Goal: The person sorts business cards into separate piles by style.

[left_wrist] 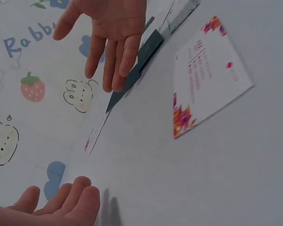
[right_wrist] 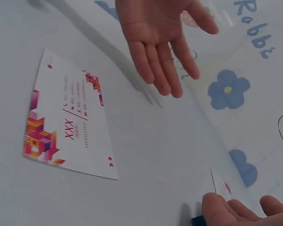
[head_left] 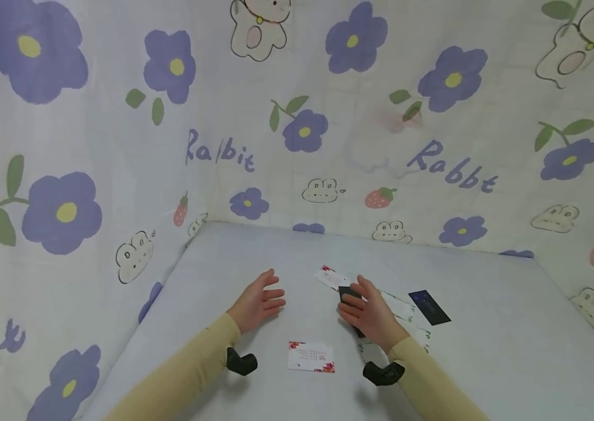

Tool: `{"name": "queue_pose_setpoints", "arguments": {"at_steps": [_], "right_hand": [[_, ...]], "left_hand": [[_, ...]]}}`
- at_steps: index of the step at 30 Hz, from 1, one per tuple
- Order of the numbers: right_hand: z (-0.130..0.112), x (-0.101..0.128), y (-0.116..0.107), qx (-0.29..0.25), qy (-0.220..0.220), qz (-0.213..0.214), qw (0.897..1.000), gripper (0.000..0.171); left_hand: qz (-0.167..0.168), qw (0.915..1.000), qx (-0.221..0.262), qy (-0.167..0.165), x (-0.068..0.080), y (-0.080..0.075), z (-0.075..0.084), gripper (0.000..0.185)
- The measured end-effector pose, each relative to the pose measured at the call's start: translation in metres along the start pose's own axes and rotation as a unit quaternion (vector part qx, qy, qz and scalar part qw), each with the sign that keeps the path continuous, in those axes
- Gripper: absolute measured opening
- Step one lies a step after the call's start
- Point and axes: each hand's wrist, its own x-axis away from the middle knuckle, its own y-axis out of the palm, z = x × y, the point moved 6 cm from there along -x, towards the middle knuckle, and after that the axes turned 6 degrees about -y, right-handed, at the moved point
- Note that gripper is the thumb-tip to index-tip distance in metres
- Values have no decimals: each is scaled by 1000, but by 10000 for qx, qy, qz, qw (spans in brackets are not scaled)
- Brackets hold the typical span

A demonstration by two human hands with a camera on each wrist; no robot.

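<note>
My left hand (head_left: pixel 259 305) is held over the left middle of the table, fingers extended and nothing in it. My right hand (head_left: pixel 369 314) is likewise extended with nothing in its grasp, over a group of cards. Between the forearms lies a white business card (head_left: pixel 310 356) with red and orange corner patterns; both wrist views show it flat. Partly hidden behind my right hand is a black card (head_left: pixel 348 290). Beyond it lies another white card with red corners (head_left: pixel 330 277). White cards with green leaf edging (head_left: pixel 398 305) extend to the right of that hand, partly covered.
A dark card (head_left: pixel 430 307) with small blue marks lies at the right of the group. The pale tabletop (head_left: pixel 502 339) meets a curtain (head_left: pixel 297 169) printed with flowers and rabbits at the back and sides. Black wrist devices (head_left: pixel 241 362) sit under both forearms.
</note>
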Motion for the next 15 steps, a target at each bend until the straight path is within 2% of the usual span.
{"name": "queue_pose_setpoints", "arguments": {"at_steps": [4,7,11,15], "right_hand": [[5,-15,-6,-188,31,488,9986,86],[6,-18,-13,-242,59,688,9973,83],[0,-18,-21,-230,92,806,9964,84],[-7,-19,-26,-2,66,825,9966,94]], "left_hand": [[47,9999,-67,-112,-32,17,4,75],[122,9997,-31,-214,-50,22,7,75],[265,9992,58,-278,-67,24,13,75],[258,9993,-43,-269,-78,26,18,75]]}}
